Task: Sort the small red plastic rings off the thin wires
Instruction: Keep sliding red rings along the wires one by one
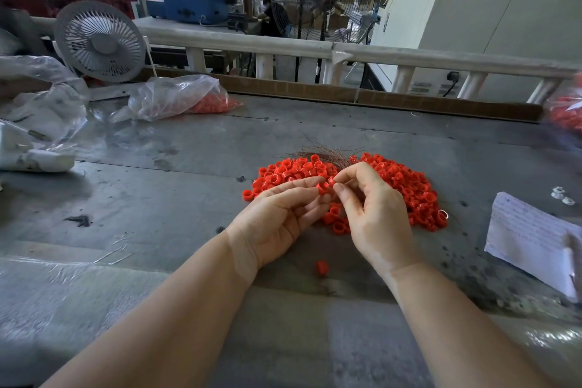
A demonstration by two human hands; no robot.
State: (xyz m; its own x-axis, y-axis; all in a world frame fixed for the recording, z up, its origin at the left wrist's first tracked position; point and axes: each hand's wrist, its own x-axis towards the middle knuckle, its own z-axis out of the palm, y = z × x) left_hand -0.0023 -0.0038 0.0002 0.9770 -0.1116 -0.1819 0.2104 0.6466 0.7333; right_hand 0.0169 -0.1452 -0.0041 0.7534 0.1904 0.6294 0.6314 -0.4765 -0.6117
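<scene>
Pinching one red ring (323, 190) between left hand (277, 224) and right hand (376, 217), both grips closed; one heap (406, 186), two bags, grey bench (157, 198), factory hall.

Single head-worn wide-angle view, facing forward and down across the table (157, 198), close over both hands at frame centre; workshop background along the upper edge.

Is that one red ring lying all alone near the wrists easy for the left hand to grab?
Probably yes. The lone ring lies on bare table with nothing around it, but the left hand is already pinching a ring and would need to let go first.
</scene>
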